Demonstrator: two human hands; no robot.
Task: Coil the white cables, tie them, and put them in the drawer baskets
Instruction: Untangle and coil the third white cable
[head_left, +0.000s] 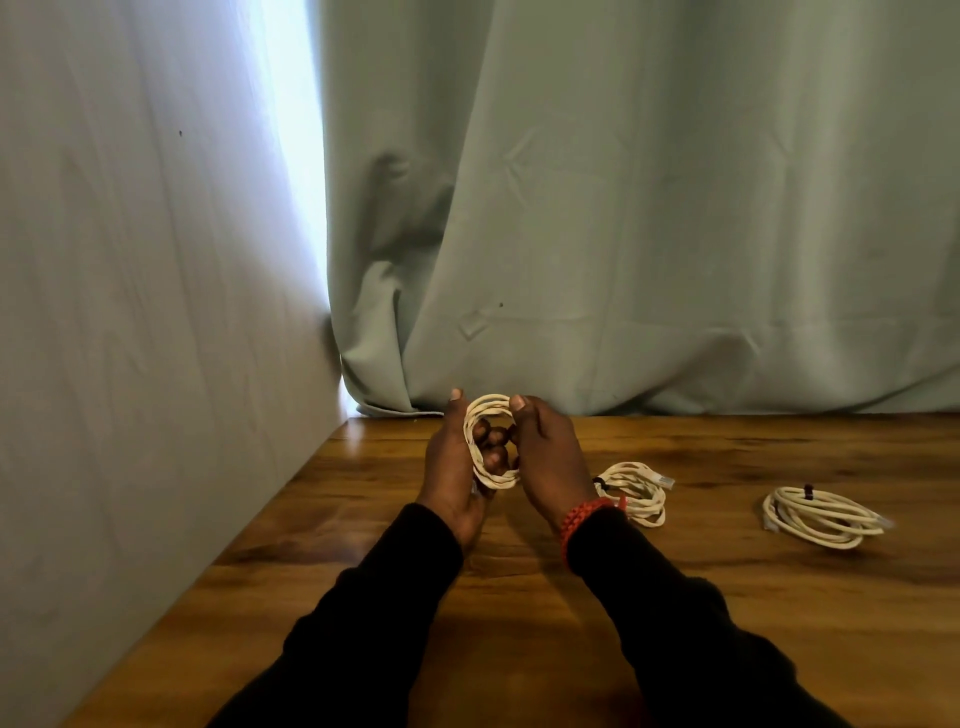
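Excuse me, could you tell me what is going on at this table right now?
A person in dark sleeves is holding a coiled white cable up over the wooden table, with the left hand and right hand gripping its opposite sides. Two more coils lie on the table to the right: a near coil beside the right wrist and a far coil bearing a dark tie. No drawer baskets are in view.

White cable coil (491, 441) held upright, two tied coils (636, 491) (821, 515) lying flat
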